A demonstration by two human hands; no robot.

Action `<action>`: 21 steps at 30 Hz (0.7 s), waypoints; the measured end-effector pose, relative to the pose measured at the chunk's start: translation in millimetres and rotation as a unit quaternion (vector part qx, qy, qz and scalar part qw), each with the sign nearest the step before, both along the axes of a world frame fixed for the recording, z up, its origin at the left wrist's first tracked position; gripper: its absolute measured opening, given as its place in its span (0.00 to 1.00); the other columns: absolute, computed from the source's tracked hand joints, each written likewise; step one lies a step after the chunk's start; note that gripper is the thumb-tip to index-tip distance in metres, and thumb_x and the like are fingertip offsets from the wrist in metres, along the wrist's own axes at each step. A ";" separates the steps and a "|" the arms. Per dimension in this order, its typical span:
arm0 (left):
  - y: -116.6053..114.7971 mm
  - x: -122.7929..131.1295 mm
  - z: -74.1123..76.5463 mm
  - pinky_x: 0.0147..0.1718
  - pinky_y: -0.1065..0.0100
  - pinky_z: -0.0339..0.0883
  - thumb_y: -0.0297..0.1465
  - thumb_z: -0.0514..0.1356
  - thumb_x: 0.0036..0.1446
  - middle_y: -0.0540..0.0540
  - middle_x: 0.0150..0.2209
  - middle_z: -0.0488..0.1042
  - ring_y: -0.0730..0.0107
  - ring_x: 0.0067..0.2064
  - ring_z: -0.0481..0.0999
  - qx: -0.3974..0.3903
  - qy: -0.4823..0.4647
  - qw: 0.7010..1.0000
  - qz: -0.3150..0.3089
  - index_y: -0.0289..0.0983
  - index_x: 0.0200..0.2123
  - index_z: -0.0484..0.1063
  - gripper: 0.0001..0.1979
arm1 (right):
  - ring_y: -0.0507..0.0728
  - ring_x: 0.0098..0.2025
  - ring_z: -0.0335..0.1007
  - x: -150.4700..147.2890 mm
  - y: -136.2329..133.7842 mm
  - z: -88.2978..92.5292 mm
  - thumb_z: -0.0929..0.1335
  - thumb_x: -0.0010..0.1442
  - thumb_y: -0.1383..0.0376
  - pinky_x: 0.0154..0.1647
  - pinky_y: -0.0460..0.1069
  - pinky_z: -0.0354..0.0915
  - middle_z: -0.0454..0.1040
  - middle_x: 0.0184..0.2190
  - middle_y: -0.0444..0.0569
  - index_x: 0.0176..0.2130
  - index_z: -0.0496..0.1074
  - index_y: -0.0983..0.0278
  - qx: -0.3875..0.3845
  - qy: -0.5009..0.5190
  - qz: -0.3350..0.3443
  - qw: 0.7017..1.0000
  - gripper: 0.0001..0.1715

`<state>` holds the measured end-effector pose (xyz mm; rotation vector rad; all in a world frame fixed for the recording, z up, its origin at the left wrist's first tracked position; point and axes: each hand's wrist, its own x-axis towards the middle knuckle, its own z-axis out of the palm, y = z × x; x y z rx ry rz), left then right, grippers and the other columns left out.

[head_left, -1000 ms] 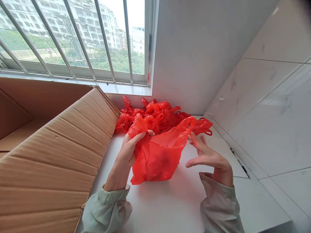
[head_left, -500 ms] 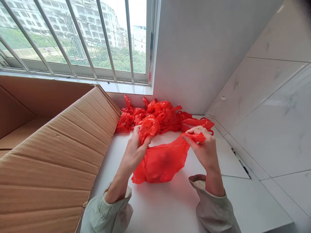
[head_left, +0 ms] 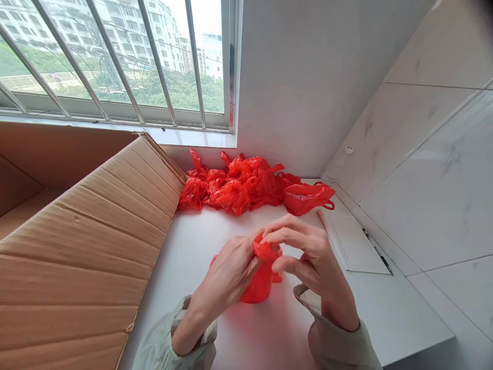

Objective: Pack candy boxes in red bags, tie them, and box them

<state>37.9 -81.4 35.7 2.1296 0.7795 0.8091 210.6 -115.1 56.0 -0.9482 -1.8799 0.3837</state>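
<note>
A red plastic bag (head_left: 257, 289) is bunched up in front of me, low over the white table. My left hand (head_left: 234, 267) is closed around its gathered neck, and the hand's back hides part of the bag. My right hand (head_left: 304, 252) reaches in from the other side with thumb and fingers apart. Its fingertips touch the crumpled top of the bag. Behind both hands, a heap of crumpled red plastic bags (head_left: 246, 182) lies along the wall, with a flatter red bag (head_left: 308, 198) at its right end.
A large open cardboard box (head_left: 84, 226) stands on the left, its flap leaning towards the table (head_left: 400, 313). To the right lie a white notepad (head_left: 356, 244) and a black pen (head_left: 377, 252). A barred window (head_left: 115, 61) is behind, and a tiled wall (head_left: 435, 180) runs along the right.
The bag was stretched wide between both hands; now it is gathered at my left hand. My right hand has let go of its end and moved left. The left hand has come lower and right.
</note>
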 end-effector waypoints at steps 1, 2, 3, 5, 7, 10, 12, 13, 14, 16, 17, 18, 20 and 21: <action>3.4 -0.9 0.2 0.26 0.71 0.61 0.33 0.50 0.67 0.54 0.24 0.67 0.75 0.23 0.62 -0.022 -0.003 1.000 -0.004 0.39 0.25 0.63 0.16 | 0.54 0.40 0.71 4.5 2.7 -0.2 0.65 0.67 0.56 0.42 0.49 0.67 0.75 0.41 0.48 0.40 0.76 0.59 0.009 0.007 -0.029 1.000 0.12; 6.6 -1.7 0.2 0.24 0.71 0.58 0.34 0.50 0.68 0.54 0.21 0.64 0.75 0.22 0.59 -0.051 -0.013 0.999 -0.004 0.39 0.24 0.61 0.18 | 0.55 0.43 0.71 8.7 5.9 -1.1 0.65 0.67 0.58 0.45 0.49 0.67 0.75 0.44 0.49 0.44 0.76 0.58 0.003 0.008 -0.055 0.998 0.12; 9.0 -2.2 0.1 0.22 0.70 0.55 0.35 0.50 0.68 0.55 0.19 0.61 0.75 0.21 0.56 -0.083 -0.024 0.996 -0.003 0.39 0.23 0.60 0.19 | 0.55 0.44 0.71 12.3 9.6 -2.7 0.66 0.66 0.58 0.45 0.50 0.68 0.75 0.47 0.49 0.47 0.76 0.57 -0.020 0.005 -0.067 0.998 0.13; 11.5 -3.3 -0.2 0.20 0.70 0.52 0.37 0.51 0.67 0.54 0.17 0.60 0.75 0.19 0.56 -0.139 -0.045 0.989 -0.004 0.39 0.21 0.60 0.21 | 0.54 0.41 0.72 16.8 17.1 -7.4 0.69 0.63 0.58 0.41 0.49 0.69 0.76 0.45 0.48 0.49 0.76 0.58 -0.109 0.013 -0.044 0.993 0.15; 11.6 -5.2 -0.6 0.18 0.70 0.53 0.39 0.51 0.67 0.53 0.14 0.61 0.74 0.17 0.59 -0.169 -0.059 0.984 -0.014 0.39 0.20 0.61 0.22 | 0.53 0.34 0.72 17.9 23.5 -12.7 0.70 0.61 0.58 0.35 0.48 0.70 0.77 0.36 0.47 0.41 0.78 0.60 -0.195 0.068 -0.008 0.978 0.11; 11.3 -9.6 -1.2 0.17 0.71 0.54 0.39 0.52 0.67 0.52 0.13 0.63 0.73 0.16 0.61 -0.170 -0.074 0.983 -0.007 0.40 0.18 0.62 0.24 | 0.51 0.29 0.71 15.2 28.8 -17.8 0.71 0.59 0.59 0.31 0.46 0.70 0.74 0.28 0.44 0.31 0.76 0.63 -0.246 0.179 -0.014 0.953 0.10; 12.3 -12.1 -0.8 0.16 0.71 0.53 0.40 0.54 0.65 0.52 0.12 0.63 0.74 0.14 0.59 -0.173 -0.084 0.981 0.004 0.41 0.16 0.62 0.24 | 0.51 0.29 0.71 12.2 29.0 -18.2 0.72 0.57 0.61 0.32 0.46 0.71 0.75 0.28 0.43 0.30 0.76 0.63 -0.249 0.218 -0.024 0.943 0.08; 13.2 -12.7 -0.2 0.15 0.71 0.53 0.40 0.55 0.64 0.52 0.11 0.63 0.74 0.13 0.59 -0.189 -0.089 0.978 0.001 0.41 0.15 0.62 0.25 | 0.51 0.29 0.72 10.5 28.0 -17.6 0.72 0.57 0.62 0.32 0.46 0.71 0.75 0.28 0.43 0.31 0.76 0.63 -0.247 0.226 -0.025 0.942 0.07; 14.4 -12.8 0.5 0.14 0.71 0.54 0.41 0.56 0.64 0.51 0.11 0.63 0.73 0.13 0.60 -0.217 -0.093 0.972 -0.010 0.41 0.15 0.64 0.24 | 0.51 0.29 0.72 8.7 26.2 -16.5 0.72 0.58 0.63 0.32 0.46 0.72 0.75 0.28 0.43 0.31 0.76 0.62 -0.240 0.233 -0.027 0.942 0.05; 17.0 -11.9 2.5 0.15 0.71 0.59 0.43 0.57 0.63 0.49 0.14 0.69 0.70 0.15 0.67 -0.300 -0.111 0.946 -0.051 0.40 0.19 0.70 0.21 | 0.51 0.30 0.74 4.4 20.0 -13.2 0.70 0.59 0.65 0.33 0.46 0.72 0.76 0.29 0.43 0.33 0.76 0.61 -0.202 0.235 -0.041 0.950 0.02; 18.5 -11.3 3.6 0.16 0.71 0.62 0.44 0.57 0.62 0.48 0.17 0.72 0.69 0.17 0.70 -0.343 -0.130 0.928 -0.070 0.39 0.24 0.73 0.19 | 0.51 0.30 0.74 2.2 15.7 -11.1 0.70 0.59 0.66 0.34 0.47 0.72 0.77 0.30 0.43 0.35 0.75 0.61 -0.171 0.225 -0.049 0.958 0.02; 20.0 -10.9 4.6 0.18 0.71 0.64 0.45 0.58 0.62 0.47 0.20 0.74 0.68 0.19 0.72 -0.378 -0.154 0.909 -0.084 0.39 0.30 0.75 0.17 | 0.52 0.32 0.75 0.1 10.8 -8.7 0.69 0.60 0.68 0.35 0.47 0.72 0.77 0.31 0.43 0.35 0.75 0.60 -0.138 0.204 -0.052 0.968 0.03; 23.2 -11.4 6.5 0.21 0.72 0.66 0.45 0.59 0.61 0.47 0.26 0.76 0.69 0.23 0.74 -0.414 -0.198 0.884 -0.095 0.38 0.37 0.75 0.16 | 0.53 0.34 0.76 -2.6 0.4 -3.6 0.68 0.60 0.72 0.37 0.48 0.72 0.79 0.33 0.44 0.36 0.75 0.59 -0.084 0.123 -0.025 0.989 0.08; 24.8 -12.5 7.4 0.23 0.72 0.67 0.43 0.61 0.60 0.47 0.27 0.75 0.70 0.25 0.74 -0.414 -0.208 0.881 -0.100 0.37 0.38 0.75 0.14 | 0.53 0.35 0.76 -2.6 -4.4 -1.0 0.67 0.60 0.73 0.38 0.48 0.71 0.79 0.33 0.44 0.37 0.75 0.59 -0.071 0.067 0.007 0.995 0.10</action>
